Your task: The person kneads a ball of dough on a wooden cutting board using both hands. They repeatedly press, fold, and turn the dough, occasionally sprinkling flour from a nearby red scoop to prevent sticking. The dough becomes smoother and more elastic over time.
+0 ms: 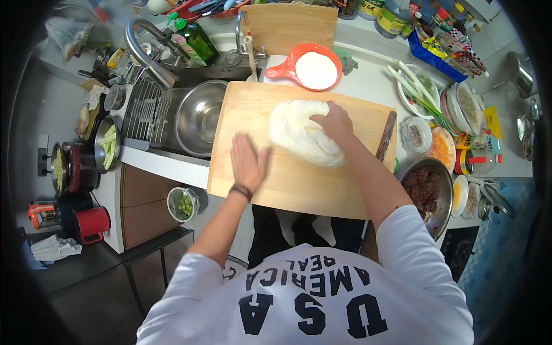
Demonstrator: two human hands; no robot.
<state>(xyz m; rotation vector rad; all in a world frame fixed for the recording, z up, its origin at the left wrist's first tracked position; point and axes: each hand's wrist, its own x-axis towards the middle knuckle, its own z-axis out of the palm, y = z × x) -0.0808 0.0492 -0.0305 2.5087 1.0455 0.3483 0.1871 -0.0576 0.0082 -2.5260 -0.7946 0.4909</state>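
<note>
A large mass of white dough (pixel 297 131) lies on a wooden board (pixel 297 189) in front of me. My right hand (pixel 335 123) grips the dough at its upper right edge, thumb on top and the other fingers curled over the far side. Apart from the dough, my left hand (pixel 249 161) is over the board's left part, palm down, slightly blurred and holding nothing. Whether it touches the wood I cannot tell. Along the board's right edge rests a dark rolling pin (pixel 386 136). A red scoop-shaped bowl of white flour (pixel 317 69) stands just beyond the board.
Left of the board, a steel basin (pixel 200 118) sits in the sink under a curved faucet (pixel 151 64). At right are a steel bowl of dark minced filling (pixel 422 189), scallions (pixel 414 84) and several small dishes. A lined bin (pixel 183 205) stands below the counter.
</note>
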